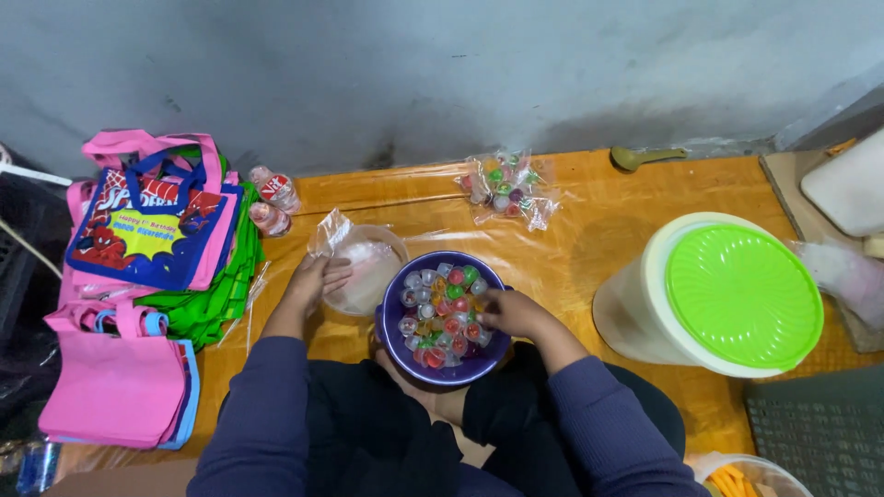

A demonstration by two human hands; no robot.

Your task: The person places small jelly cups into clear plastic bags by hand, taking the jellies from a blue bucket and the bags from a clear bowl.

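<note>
Purple bowl (391,333) of coloured jelly cups (444,315) on lap at orange table (589,248) edge; right hand (509,313) fingers closed on cups inside. Left hand (313,281) grips clear plastic bag (359,262) just beside bowl. Green-lidded container (727,294) at right.

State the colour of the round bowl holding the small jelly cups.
Purple: the round plastic bowl is purple, seen clearly in the head view.

Glossy plastic bowl (394,342); crinkly clear bag (361,258); cloth totes (147,230)
</note>
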